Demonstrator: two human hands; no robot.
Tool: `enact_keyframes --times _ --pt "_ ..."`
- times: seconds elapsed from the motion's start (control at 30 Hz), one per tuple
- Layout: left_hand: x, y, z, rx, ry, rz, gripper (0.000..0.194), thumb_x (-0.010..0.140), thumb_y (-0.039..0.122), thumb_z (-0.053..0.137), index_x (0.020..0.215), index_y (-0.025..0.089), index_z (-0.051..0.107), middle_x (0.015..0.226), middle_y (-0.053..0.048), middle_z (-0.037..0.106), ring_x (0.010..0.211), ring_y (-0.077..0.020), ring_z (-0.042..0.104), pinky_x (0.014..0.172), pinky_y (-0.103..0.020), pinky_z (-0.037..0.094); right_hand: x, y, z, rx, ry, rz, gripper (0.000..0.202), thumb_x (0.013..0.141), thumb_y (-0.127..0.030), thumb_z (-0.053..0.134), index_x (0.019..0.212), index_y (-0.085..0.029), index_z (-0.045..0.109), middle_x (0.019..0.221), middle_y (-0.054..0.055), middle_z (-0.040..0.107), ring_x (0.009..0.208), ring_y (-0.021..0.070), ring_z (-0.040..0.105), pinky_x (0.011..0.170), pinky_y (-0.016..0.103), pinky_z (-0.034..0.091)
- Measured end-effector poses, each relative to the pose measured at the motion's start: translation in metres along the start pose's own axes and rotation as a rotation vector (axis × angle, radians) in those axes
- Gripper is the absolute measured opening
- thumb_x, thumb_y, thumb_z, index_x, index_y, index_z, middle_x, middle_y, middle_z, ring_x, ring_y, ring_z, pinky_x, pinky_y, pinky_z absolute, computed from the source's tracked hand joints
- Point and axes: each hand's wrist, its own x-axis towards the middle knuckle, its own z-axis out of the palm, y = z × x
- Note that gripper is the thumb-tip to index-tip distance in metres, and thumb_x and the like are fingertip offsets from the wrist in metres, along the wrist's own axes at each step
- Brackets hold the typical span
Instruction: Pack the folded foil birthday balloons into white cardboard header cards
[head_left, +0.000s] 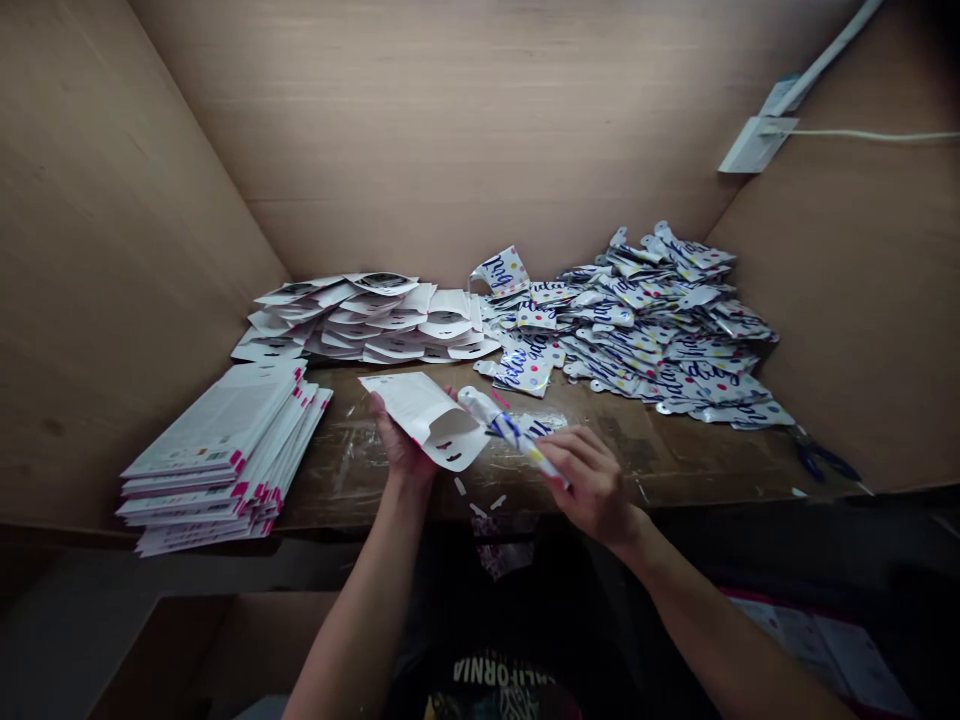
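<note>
My left hand (407, 447) is closed around a white paper packet (420, 408) with a hang hole in its flap. The packet's mouth gapes toward the right. In my right hand (591, 480) is a folded foil balloon (517, 436), white with coloured dots and blue lettering, pinched at its near end. The balloon's rounded tab points at the packet's mouth, close to it; whether they touch I cannot tell. Behind the hands lie a heap of similar folded balloons (660, 330) at the right and a pile of white packets (390, 318) at the left.
A stack of flat white packets with pink edges (202, 450) stands at the front left. Blue-handled pliers (825, 460) lie at the right edge of the wooden table (337, 470). Paper scraps (480, 510) sit by the front edge. Brown panels (480, 120) enclose the back and sides.
</note>
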Motion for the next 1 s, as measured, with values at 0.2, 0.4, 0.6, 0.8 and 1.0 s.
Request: enact_keyframes --times 0.2,0.4,0.6,0.8,1.0 --pt "-0.008 -0.016 0.013 0.012 0.006 -0.029 0.083 0.087 0.082 0.060 0.140 0.019 0.063 0.110 -0.016 0.076 0.097 -0.0350 0.076 0.092 -0.060 0.061 0.040 -0.053 -0.009 -0.197 -0.282 -0.243 0.016 0.105 -0.015 0.057 0.108 -0.013 0.073 0.087 0.008 0.073 0.085 0.0235 0.065 0.076 0.041 0.048" --pt "-0.019 -0.025 0.022 0.043 -0.009 -0.146 0.087 0.086 0.081 0.061 0.134 0.009 0.066 0.116 -0.021 0.076 0.100 -0.0340 0.075 0.097 -0.057 0.061 0.039 -0.059 0.025 -0.174 -0.069 -0.281 0.020 0.104 -0.011 0.056 0.116 -0.011 0.072 0.098 0.011 0.079 0.101 0.0256 0.073 0.088 0.040 0.055" --pt "-0.027 -0.022 0.020 -0.002 -0.048 -0.149 0.091 0.088 0.084 0.055 0.139 0.009 0.064 0.123 -0.020 0.075 0.109 -0.0372 0.073 0.106 -0.065 0.054 0.013 -0.073 0.047 -0.085 -0.061 -0.151 0.041 0.102 -0.013 0.053 0.139 -0.022 0.069 0.126 0.010 0.078 0.125 0.0303 0.071 0.110 0.048 0.056" --pt "-0.026 -0.016 0.016 -0.090 -0.104 -0.168 0.088 0.094 0.083 0.045 0.143 0.013 0.062 0.129 -0.020 0.074 0.117 -0.0370 0.072 0.111 -0.067 0.049 0.005 -0.063 0.067 -0.015 -0.134 -0.015 0.054 0.101 -0.012 0.052 0.152 -0.025 0.061 0.139 0.012 0.073 0.134 0.0347 0.066 0.113 0.055 0.055" --pt "-0.022 -0.014 0.014 -0.087 -0.088 -0.148 0.088 0.094 0.079 0.052 0.146 0.009 0.059 0.131 -0.022 0.073 0.123 -0.0385 0.068 0.112 -0.068 0.048 0.020 -0.073 0.067 -0.081 -0.339 0.064 0.060 0.100 -0.005 0.048 0.159 -0.015 0.049 0.148 0.020 0.064 0.136 0.0374 0.062 0.114 0.056 0.054"
